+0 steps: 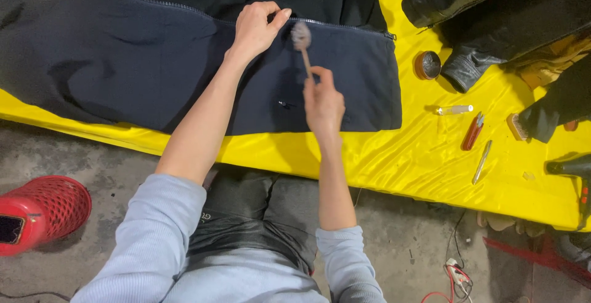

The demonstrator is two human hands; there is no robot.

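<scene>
A dark navy jacket [123, 63] lies spread on a yellow satin cloth [418, 155], its zipper [345, 25] running along the upper edge. My left hand [257, 27] presses down on the fabric beside the zipper, fingers curled at the edge. My right hand [323, 103] grips the wooden handle of a small round brush [301, 35], whose bristle head rests on the jacket just right of my left hand.
On the cloth to the right lie a round tin [427, 64], a clear small tube [454, 110], a red-handled tool [473, 132], a metal tool [482, 161] and a wooden brush [517, 127]. Black leather garments [492, 14] lie top right. A red stool [43, 214] stands left.
</scene>
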